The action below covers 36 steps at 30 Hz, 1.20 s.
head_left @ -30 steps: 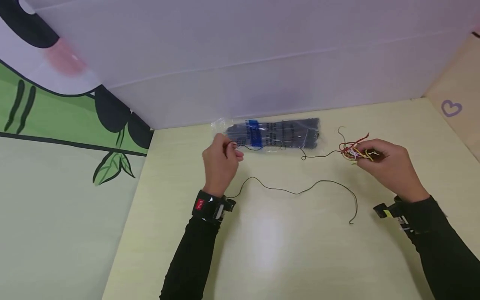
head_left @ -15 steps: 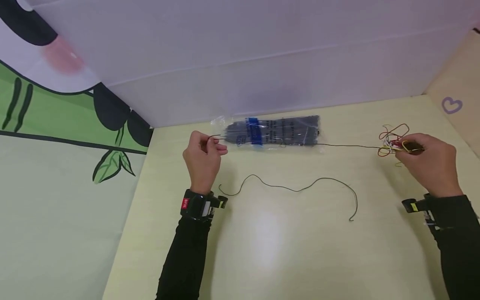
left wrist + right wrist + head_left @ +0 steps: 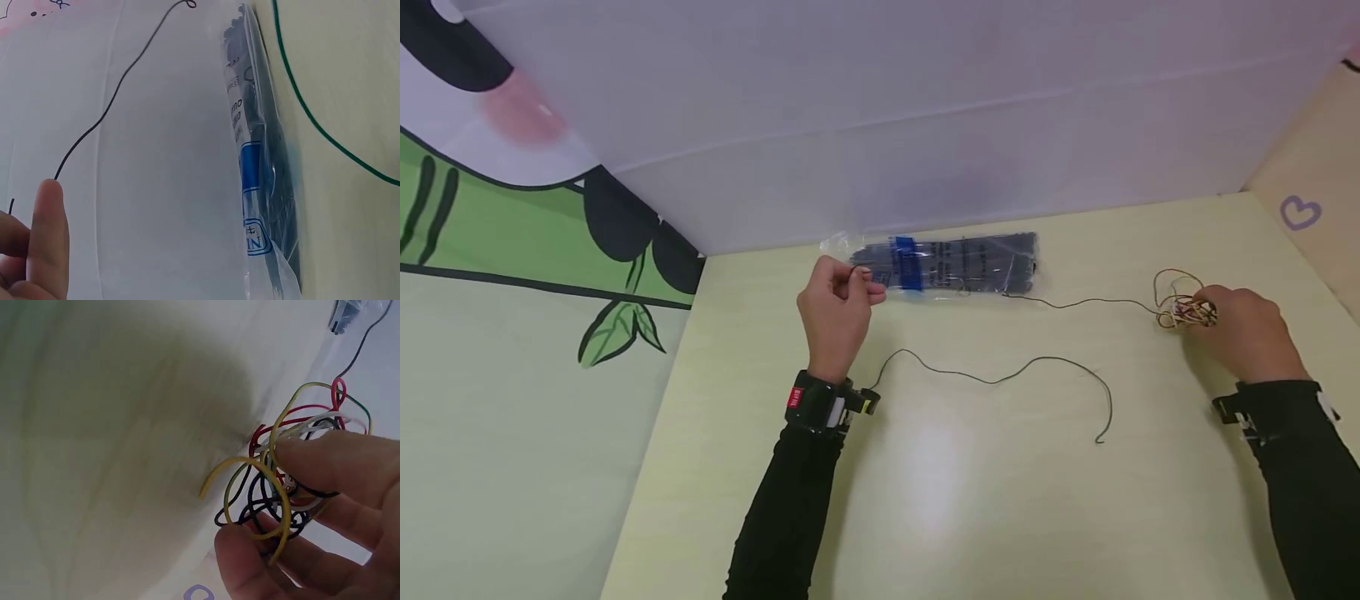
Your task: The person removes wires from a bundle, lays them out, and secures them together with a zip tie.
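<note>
My left hand [image 3: 837, 317] pinches the end of a thin black wire [image 3: 102, 119] between thumb and finger, in front of the bag's left end. A short tip of wire sticks up beside the fingers in the left wrist view. The black wire runs slack across to a tangled wire bundle [image 3: 1180, 310], which my right hand [image 3: 1247, 337] holds in its fingers at the right. Red, yellow, white, black and green strands loop through this bundle [image 3: 275, 487] in the right wrist view. A loose dark green wire [image 3: 992, 382] lies in a wavy line on the table.
A clear plastic bag [image 3: 981, 262] of thin dark strips, with a blue band, lies at the back of the table [image 3: 925, 500]. Behind it rises a pale lilac wall [image 3: 925, 142]. A panel with a purple heart [image 3: 1300, 213] borders the right side.
My right hand has moved right with the bundle. My left hand went left, drawing the black wire straight, and has since come back right, so the wire sags again.
</note>
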Available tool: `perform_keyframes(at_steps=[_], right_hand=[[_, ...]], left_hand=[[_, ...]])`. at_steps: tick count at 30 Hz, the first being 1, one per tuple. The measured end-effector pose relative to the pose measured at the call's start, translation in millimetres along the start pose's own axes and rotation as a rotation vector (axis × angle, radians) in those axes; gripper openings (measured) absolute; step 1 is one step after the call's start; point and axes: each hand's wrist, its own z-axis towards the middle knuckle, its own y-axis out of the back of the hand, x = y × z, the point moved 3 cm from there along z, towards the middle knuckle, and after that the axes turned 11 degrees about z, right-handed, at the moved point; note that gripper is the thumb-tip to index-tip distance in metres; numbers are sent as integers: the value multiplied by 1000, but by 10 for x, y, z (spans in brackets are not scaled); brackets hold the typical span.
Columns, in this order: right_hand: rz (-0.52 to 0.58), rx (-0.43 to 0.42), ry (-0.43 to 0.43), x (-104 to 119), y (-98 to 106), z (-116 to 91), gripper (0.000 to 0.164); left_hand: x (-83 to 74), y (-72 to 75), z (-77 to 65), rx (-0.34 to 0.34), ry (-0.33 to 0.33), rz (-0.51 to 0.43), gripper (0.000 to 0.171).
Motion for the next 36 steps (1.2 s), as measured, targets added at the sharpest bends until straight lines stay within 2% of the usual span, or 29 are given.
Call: perform_keyframes(at_steps=[5,7,9,12,14,16,18,21,23,26,30,36], right_hand=[[19,124,16,58,-11,25,58],[15,132,44,158,-18,6,66],[11,100,111,339,-38,-35,68],[26,-11,254,716,-102,-83,59],[37,-42,335,952,-181,-78,47],[24,-9,377,1117,-291,-18,37],[3,89,373,1198,-421,70,33],[-41,219,331,1196,-582,194,31],[-56,241,311,1137,-637,247,25],[-64,182,284,1014,-633,288,12],[-45,113,210,842,-544,309,14],[-18,39,176,636,-352,298,19]], left_hand=[[28,21,-59,16,14,-14,12],[18,21,-81,23,22,-25,11],[-1,10,-100,32,28,-28,11],[-46,-9,-116,47,26,-24,10],[-89,-5,-124,47,21,-26,10],[-140,20,-142,41,21,-38,9],[-178,58,-166,30,24,-52,9],[-204,112,-206,23,31,-71,9],[-183,139,-223,20,25,-79,10],[-133,191,-231,1,3,-96,13],[-36,280,-234,-19,-10,-128,16],[126,381,-293,-27,81,-225,19]])
